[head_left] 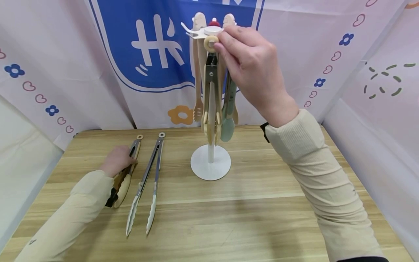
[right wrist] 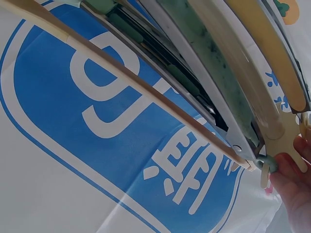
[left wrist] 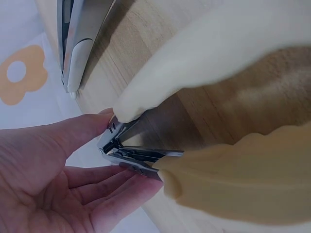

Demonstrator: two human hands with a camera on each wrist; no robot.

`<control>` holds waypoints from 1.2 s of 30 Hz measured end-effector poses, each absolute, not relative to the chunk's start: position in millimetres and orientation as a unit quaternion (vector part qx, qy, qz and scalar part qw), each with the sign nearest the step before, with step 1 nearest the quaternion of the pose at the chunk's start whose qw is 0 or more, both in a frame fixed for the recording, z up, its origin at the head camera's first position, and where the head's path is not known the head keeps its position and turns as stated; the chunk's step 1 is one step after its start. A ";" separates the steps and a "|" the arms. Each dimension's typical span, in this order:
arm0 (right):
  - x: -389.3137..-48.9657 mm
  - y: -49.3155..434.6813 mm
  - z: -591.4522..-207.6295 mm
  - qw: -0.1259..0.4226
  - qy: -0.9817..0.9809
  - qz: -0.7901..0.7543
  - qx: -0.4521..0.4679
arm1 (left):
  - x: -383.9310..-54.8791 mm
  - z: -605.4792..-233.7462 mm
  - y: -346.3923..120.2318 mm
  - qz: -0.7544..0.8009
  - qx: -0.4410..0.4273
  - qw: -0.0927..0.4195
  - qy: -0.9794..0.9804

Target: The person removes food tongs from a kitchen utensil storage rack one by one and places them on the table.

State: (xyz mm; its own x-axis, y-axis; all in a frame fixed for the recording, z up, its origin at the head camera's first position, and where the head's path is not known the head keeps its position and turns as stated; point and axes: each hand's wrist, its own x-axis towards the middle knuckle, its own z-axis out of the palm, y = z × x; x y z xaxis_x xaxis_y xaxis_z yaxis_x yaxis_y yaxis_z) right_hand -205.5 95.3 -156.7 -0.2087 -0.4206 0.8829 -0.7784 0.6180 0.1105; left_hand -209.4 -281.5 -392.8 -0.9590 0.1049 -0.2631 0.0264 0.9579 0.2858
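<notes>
In the head view, my right hand (head_left: 255, 65) is at the top of a white utensil stand (head_left: 211, 169). Its thumb and fingertips pinch the beige ring end of tongs (head_left: 211, 72) that hang at the stand's front with cream tips downward. To the left, my left hand (head_left: 118, 160) grips another pair of tongs (head_left: 122, 191) near the table. The left wrist view shows the thumb on one arm and fingers under the other, with the cream tips (left wrist: 233, 179) spread apart. Beside them lie white-tipped tongs (head_left: 152, 213), arms apart.
A wooden fork (head_left: 198, 109) and green-tipped tongs (head_left: 228, 129) hang from the stand among other utensils. Behind the wooden table (head_left: 262, 218) hangs a printed cloth (head_left: 150, 76) with a blue sign.
</notes>
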 end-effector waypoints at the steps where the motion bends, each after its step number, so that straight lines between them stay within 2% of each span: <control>1: -205.5 95.2 -156.8 0.488 -0.756 0.183 0.397 | -209.5 -392.9 -281.5 0.141 0.033 0.140 0.979; 11: -205.0 94.7 -156.8 0.491 -0.754 0.185 0.396 | -208.8 -389.0 -279.6 0.145 0.019 0.153 0.977; 18: -204.7 94.6 -156.9 0.489 -0.757 0.183 0.392 | -205.0 -371.6 -265.9 0.154 0.019 0.149 0.977; 25: -205.8 93.1 -157.8 0.498 -0.747 0.187 0.398 | -202.6 -352.4 -234.1 0.130 0.065 0.089 0.985; 36: -205.9 88.8 -155.9 0.511 -0.738 0.201 0.393 | -197.0 -329.3 -198.4 0.176 0.113 -0.017 0.978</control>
